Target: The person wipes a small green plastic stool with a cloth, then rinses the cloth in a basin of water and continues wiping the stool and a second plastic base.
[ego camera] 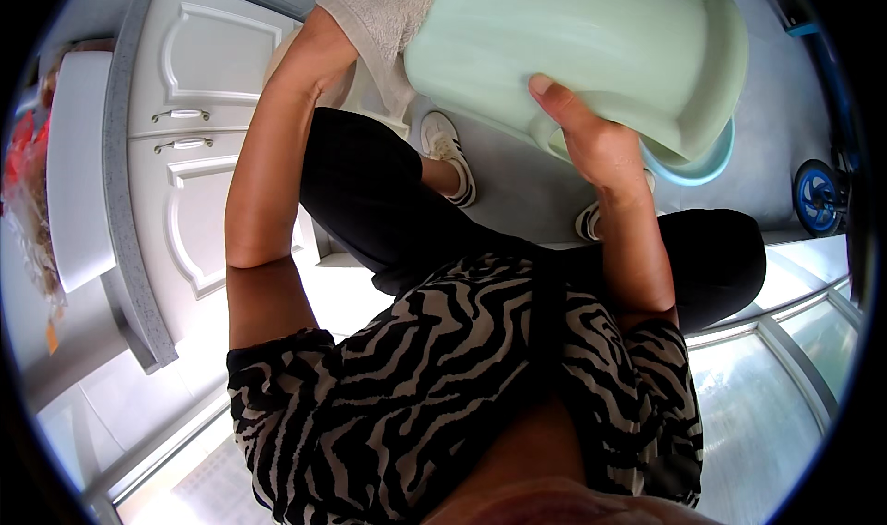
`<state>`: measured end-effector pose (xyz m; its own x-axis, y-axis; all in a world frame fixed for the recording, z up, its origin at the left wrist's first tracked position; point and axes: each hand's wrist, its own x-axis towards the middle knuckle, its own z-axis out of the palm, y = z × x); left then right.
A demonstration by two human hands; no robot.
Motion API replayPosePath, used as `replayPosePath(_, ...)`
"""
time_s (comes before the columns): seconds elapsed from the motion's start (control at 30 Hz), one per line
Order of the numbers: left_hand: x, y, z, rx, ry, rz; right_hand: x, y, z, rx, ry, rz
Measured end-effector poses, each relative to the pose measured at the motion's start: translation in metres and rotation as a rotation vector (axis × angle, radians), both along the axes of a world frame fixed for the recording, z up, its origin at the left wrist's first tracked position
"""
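A large pale green moulded plastic piece, with a raised rim on its right side, is tilted in front of me above the floor; its top runs out of the picture. My right hand grips its near edge, thumb lying on the flat face and fingers hidden beneath. At its left end a beige terry towel covers my left hand, so those fingers are hidden. The towel touches the green plastic. Below the piece's right corner shows the rim of a light blue basin.
White cabinet doors with handles stand on my left, under a grey speckled countertop edge. Plastic-wrapped packages lie beyond it. A small blue-rimmed wheel stands at right. My shoes rest on the grey floor. Glazed panels are behind me.
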<state>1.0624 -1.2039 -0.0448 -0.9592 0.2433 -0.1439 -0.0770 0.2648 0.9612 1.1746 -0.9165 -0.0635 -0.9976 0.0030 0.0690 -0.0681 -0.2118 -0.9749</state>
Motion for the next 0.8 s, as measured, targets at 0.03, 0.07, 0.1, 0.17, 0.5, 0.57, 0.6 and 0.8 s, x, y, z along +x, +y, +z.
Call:
replayPosePath(0.03,0.004,0.015,0.001,-0.090,0.091,-0.005,0.000,0.001,-0.001,0.003,0.000,-0.003)
replayPosePath(0.07,0.007,0.027,0.001,-0.180,0.183,-0.009,-0.001,0.001,-0.002,0.058,-0.008,-0.011)
replayPosePath(0.1,0.009,0.035,0.001,-0.179,0.182,-0.009,0.000,0.001,-0.002,0.111,-0.017,-0.016)
replayPosePath(0.17,0.012,0.044,0.000,-0.528,0.509,-0.139,-0.002,0.004,-0.002,0.078,0.013,-0.028)
replayPosePath(0.5,0.000,-0.005,0.021,0.235,-0.019,-0.179,-0.007,0.025,0.003,-0.199,-0.076,0.047)
replayPosePath(0.57,0.002,-0.005,0.030,0.417,-0.123,-0.270,-0.007,0.024,0.006,-0.297,-0.058,0.057)
replayPosePath(0.6,0.003,-0.006,0.032,0.476,-0.158,-0.297,-0.007,0.022,0.007,-0.399,-0.040,0.075)
replayPosePath(0.8,0.002,0.011,0.006,-0.061,0.117,0.017,-0.007,0.018,-0.003,-0.174,-0.032,0.059)
